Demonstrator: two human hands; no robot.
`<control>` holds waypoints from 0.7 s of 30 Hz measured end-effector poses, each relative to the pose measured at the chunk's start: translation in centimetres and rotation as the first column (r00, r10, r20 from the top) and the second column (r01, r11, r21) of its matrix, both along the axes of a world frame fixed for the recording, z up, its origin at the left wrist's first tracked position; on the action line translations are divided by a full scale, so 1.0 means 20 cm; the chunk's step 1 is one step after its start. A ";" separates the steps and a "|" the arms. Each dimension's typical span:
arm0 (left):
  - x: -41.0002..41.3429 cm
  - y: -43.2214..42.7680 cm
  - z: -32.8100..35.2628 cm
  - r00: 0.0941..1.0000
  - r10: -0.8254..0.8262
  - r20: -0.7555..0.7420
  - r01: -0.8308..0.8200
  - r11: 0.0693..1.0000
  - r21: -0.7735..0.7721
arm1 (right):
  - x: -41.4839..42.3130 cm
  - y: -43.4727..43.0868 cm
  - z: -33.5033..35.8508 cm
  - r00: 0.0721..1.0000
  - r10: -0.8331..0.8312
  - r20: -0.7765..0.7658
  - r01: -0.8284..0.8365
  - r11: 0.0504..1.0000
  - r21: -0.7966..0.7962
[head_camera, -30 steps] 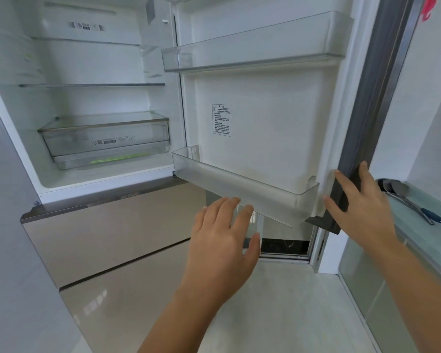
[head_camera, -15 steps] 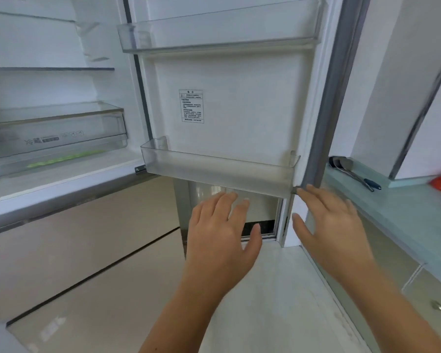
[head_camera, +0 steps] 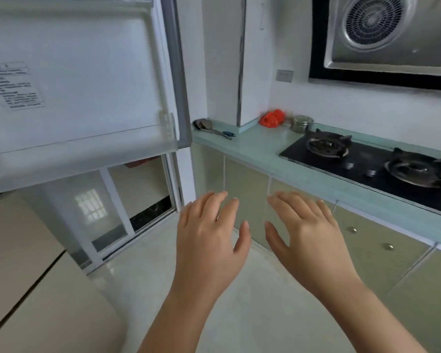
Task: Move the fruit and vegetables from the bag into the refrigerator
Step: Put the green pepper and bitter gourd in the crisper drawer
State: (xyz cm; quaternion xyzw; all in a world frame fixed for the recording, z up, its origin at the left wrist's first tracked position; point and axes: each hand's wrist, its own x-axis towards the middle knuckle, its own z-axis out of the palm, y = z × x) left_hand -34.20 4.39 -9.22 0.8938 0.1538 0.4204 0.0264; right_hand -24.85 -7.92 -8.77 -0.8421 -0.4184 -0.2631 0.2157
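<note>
The refrigerator door [head_camera: 92, 80] stands open at the left, its clear lower shelf [head_camera: 87, 149] holding nothing. A red bag [head_camera: 272, 118] lies on the pale green counter [head_camera: 255, 146] far back, against the wall. What is inside it cannot be made out. My left hand [head_camera: 209, 238] and my right hand [head_camera: 306, 233] float side by side over the floor, palms down, fingers spread, holding nothing. Both are well short of the bag and right of the door.
A black gas hob [head_camera: 367, 164] with two burners fills the counter's right part, under a steel extractor hood [head_camera: 392, 34]. A metal pot [head_camera: 301, 123] sits beside the bag; a ladle and spatula [head_camera: 211, 128] lie near the door. Cabinet doors [head_camera: 367, 240] run below.
The view has swung right from the refrigerator interior to the counter and hob. My right hand has let go of the door edge; both hands now hover together over the floor.
</note>
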 end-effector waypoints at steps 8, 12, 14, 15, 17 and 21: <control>0.27 -0.53 -0.04 0.929 -0.370 0.016 0.370 0.929 -0.024 | -0.01 -0.65 -0.01 0.940 -0.342 0.004 0.342 0.940 0.003; 0.40 -0.92 -0.04 0.833 -0.553 0.013 0.553 0.833 -0.002 | -0.01 -1.06 0.00 0.862 -0.507 0.001 0.507 0.862 0.022; 0.47 -1.15 -0.03 0.781 -0.624 0.006 0.624 0.781 0.012 | -0.01 -1.28 0.00 0.810 -0.587 0.002 0.586 0.810 0.026; 0.50 -1.27 -0.03 0.753 -0.659 0.002 0.658 0.752 0.017 | -0.01 -1.39 0.00 0.780 -0.626 0.003 0.626 0.779 0.026; 0.55 -1.52 -0.01 0.694 -0.720 -0.006 0.720 0.693 0.017 | -0.01 -1.64 0.01 0.718 -0.696 0.005 0.695 0.718 0.030; 0.63 -2.01 0.01 0.583 -0.813 -0.004 0.813 0.583 0.002 | -0.04 -2.12 0.02 0.612 -0.791 0.010 0.790 0.612 0.040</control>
